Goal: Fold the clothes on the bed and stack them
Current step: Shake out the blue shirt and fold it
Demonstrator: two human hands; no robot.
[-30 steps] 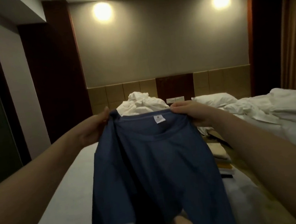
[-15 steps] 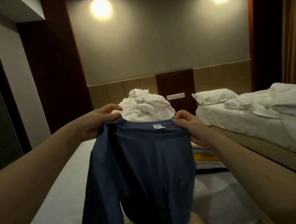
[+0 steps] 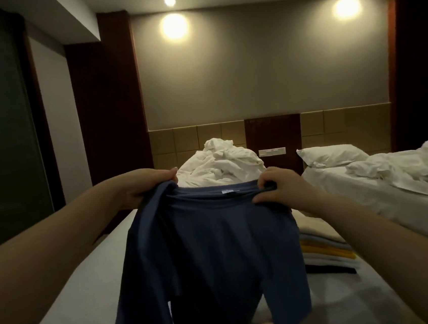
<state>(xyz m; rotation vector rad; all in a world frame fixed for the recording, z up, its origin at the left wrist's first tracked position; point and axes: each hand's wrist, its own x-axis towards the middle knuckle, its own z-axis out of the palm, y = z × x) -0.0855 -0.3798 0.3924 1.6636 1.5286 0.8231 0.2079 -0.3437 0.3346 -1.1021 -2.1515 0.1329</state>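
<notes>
small neck label (image 3: 228, 191) on shirt, text unreadable

In the right of the frame, a white pillow (image 3: 331, 155) lies at the head of a second bed (image 3: 343, 195), beside a rumpled duvet (image 3: 404, 176). At centre, a white switch plate (image 3: 271, 152) sits on a dark wood panel (image 3: 273, 132) between tan headboard tiles (image 3: 187, 141). A wall light (image 3: 174, 26) glows at upper centre.
</notes>
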